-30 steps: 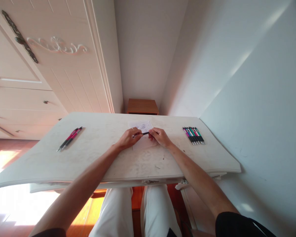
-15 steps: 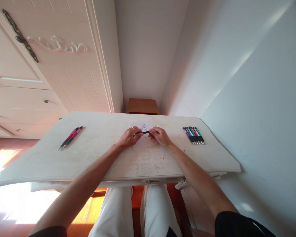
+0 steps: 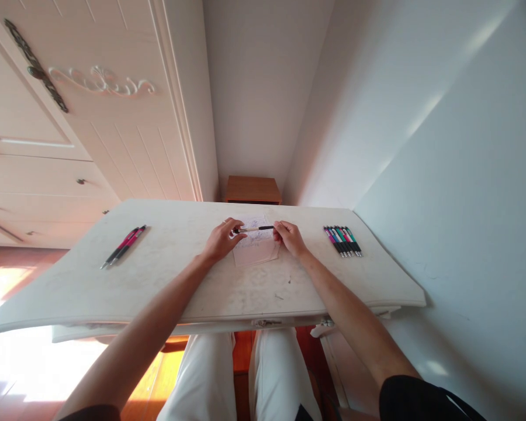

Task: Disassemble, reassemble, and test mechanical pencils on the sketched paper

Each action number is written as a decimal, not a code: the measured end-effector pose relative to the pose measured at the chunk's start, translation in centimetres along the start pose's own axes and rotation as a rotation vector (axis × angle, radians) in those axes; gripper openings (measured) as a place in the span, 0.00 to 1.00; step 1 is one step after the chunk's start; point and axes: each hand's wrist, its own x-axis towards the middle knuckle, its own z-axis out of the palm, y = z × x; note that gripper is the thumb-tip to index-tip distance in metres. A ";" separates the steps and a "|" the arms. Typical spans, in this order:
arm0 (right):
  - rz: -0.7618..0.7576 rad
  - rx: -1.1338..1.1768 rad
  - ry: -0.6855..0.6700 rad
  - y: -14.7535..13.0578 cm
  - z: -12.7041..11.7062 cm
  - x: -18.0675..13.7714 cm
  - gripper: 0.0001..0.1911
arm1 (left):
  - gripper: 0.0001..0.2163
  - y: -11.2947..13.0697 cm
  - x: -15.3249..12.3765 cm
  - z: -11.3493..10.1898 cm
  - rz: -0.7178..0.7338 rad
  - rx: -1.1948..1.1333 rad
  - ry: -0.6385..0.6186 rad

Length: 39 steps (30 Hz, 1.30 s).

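A pen [image 3: 258, 228] with a black grip and a pale barrel lies level between my two hands. Fingers of my left hand [image 3: 223, 238] pinch its left end, where something dark shows. My right hand [image 3: 289, 237] is closed on the black end. Directly beneath sits a sheet of paper [image 3: 255, 255] with scribbled writing on its upper part. Over to the left, two pink-and-black pens [image 3: 123, 246] rest side by side. On the right, several pens [image 3: 342, 241] in mixed colours are lined up in a row.
Everything rests on a white desk [image 3: 179, 280] with worn marks. A pale wardrobe [image 3: 114, 134] stands at the left and a wall [image 3: 456, 193] borders the right. Behind the desk is a small brown wooden cabinet [image 3: 253, 189].
My hands have moved slightly apart, my left hand shifting left, so more of the pen shows between them, including the pale barrel. More of the paper is uncovered.
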 end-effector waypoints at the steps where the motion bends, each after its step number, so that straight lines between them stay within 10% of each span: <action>1: 0.001 0.004 0.007 0.0 -0.1 0.0 0.22 | 0.10 0.0 0.0 -0.1 -0.003 -0.006 0.007; 13: 0.002 -0.009 0.025 -0.1 -0.4 0.2 0.24 | 0.22 0.9 -0.3 -0.7 -0.217 -0.083 -0.138; 39: -0.004 -0.052 0.067 0.4 -3.0 1.1 0.24 | 0.13 -0.9 0.3 -1.2 -0.081 -0.056 0.033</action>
